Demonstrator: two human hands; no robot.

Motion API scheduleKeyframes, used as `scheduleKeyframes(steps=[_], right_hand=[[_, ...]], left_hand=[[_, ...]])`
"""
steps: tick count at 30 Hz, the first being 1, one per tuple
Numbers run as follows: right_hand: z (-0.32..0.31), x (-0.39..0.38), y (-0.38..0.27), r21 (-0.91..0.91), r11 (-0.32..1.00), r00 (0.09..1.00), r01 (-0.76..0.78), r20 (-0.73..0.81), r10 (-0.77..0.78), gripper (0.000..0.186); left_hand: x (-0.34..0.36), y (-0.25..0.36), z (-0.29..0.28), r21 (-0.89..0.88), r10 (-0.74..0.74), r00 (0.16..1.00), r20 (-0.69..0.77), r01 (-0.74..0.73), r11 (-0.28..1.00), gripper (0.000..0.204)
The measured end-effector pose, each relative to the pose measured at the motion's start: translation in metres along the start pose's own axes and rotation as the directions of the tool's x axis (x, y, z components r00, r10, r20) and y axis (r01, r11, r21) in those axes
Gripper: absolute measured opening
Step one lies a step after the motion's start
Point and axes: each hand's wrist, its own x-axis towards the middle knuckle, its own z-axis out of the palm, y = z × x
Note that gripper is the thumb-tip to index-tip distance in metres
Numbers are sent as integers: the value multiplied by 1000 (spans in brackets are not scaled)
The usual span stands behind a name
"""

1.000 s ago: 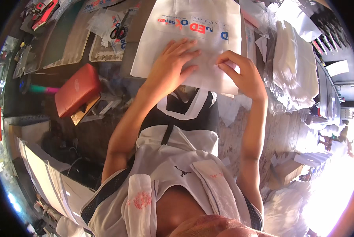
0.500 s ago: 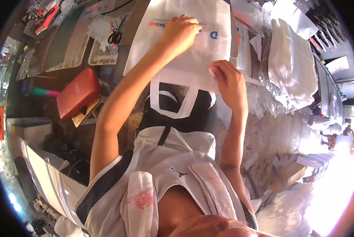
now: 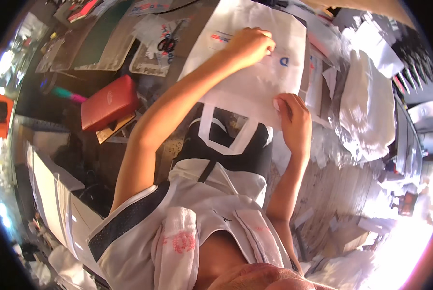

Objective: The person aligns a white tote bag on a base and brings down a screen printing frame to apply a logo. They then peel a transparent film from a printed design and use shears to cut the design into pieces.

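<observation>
1. On the cluttered brownish work surface (image 3: 191,36), a glossy red box (image 3: 109,104) sits leftward; a plastic-wrapped white stack (image 3: 368,101) lies rightward.
2. The flat white fabric-like bag with red-and-blue print (image 3: 245,84) lies before the person, its white strap handle (image 3: 205,125) toward the lap.
3. The left hand (image 3: 252,46), spread a second ago, is now clenched over the print, suggesting work there; its contents I cannot tell.
4. The right hand (image 3: 293,116) pinches something white by the near edge.

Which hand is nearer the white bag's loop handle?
The right hand, at the lower right edge of the white bag; the left hand is farther from the loop handle, up by the printed lettering.
</observation>
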Motion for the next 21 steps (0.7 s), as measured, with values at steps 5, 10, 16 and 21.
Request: scheduleKeyframes(steps=[5, 10, 16, 21], right_hand=[[5, 4, -1, -12, 1000, 999, 18, 26, -18, 12], [5, 4, -4, -23, 1000, 999, -5, 35, 6, 12], [5, 3, -2, -13, 1000, 1000, -7, -2, 7, 11], [6, 3, -3, -7, 1000, 1000, 3, -22, -3, 9]], left_hand=[[-3, -5, -6, 59, -66, 995, 81, 61, 996, 8], [-4, -10, 1, 8, -25, 1000, 3, 25, 1000, 9], [-11, -26, -3, -166, 5, 1000, 30, 0, 986, 9], [-9, -20, -12, -275, -89, 993, 71, 105, 956, 11]])
